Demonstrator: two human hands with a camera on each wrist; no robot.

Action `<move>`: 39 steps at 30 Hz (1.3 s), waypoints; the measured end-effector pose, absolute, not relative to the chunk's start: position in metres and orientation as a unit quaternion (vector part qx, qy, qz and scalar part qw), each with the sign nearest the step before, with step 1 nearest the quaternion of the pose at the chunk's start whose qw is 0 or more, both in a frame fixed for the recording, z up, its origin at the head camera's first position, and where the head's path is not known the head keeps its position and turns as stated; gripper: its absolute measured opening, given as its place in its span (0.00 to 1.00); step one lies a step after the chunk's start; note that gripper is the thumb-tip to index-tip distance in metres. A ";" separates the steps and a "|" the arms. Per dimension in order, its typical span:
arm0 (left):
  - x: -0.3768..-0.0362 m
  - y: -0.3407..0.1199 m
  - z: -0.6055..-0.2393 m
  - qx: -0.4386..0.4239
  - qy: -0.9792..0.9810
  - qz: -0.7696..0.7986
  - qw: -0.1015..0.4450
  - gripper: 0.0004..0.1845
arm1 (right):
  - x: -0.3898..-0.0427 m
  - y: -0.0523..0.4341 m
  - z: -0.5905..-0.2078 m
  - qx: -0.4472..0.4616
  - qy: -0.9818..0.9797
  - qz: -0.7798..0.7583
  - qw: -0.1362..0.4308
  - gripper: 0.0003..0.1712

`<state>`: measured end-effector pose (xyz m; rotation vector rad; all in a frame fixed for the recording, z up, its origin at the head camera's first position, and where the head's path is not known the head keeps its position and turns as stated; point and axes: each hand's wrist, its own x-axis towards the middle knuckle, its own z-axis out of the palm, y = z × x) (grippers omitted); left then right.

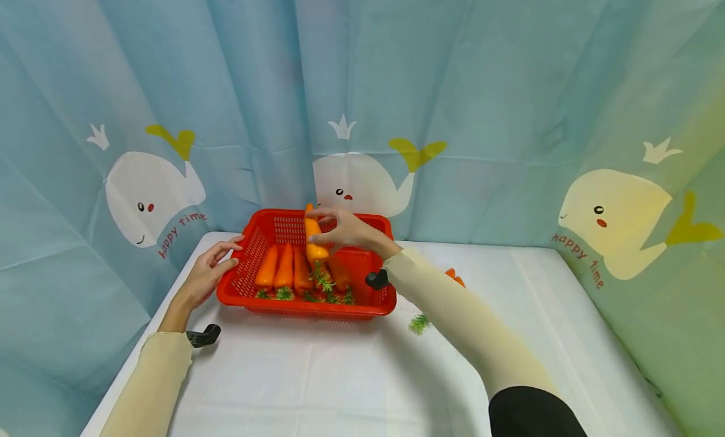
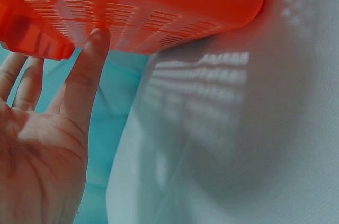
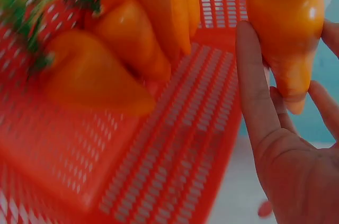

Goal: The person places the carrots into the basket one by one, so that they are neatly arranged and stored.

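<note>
Right hand (image 1: 348,231) is pinching a carrot (image 1: 313,235) between thumb and fingertips, holding it tip-up over the middle of the red basket (image 1: 249,264) at the far side of the table (image 1: 362,374). Four more carrots (image 1: 283,267) lie side by side inside. Left hand (image 1: 206,273) has relaxed, straight fingers, thumb touching the basket's left wall.

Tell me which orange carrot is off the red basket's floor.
The orange carrot pinched by the right hand, raised above those lying in the red plastic basket.
</note>
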<state>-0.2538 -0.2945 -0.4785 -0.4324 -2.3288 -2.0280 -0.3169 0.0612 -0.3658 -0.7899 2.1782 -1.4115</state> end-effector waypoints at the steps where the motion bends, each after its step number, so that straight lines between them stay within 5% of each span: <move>1: -0.254 -0.295 -0.478 -0.139 -0.746 -0.651 0.013 0.17 | -0.318 0.056 -0.369 -0.283 0.784 -0.509 0.217 0.38; 16: -0.253 -0.293 -0.482 -0.135 -0.750 -0.648 0.017 0.17 | -0.329 -0.011 -0.413 -0.227 0.764 -0.541 0.271 0.38; 39: -0.255 -0.294 -0.480 -0.128 -0.744 -0.656 0.014 0.16 | -0.337 -0.029 -0.425 -0.182 0.738 -0.537 0.367 0.31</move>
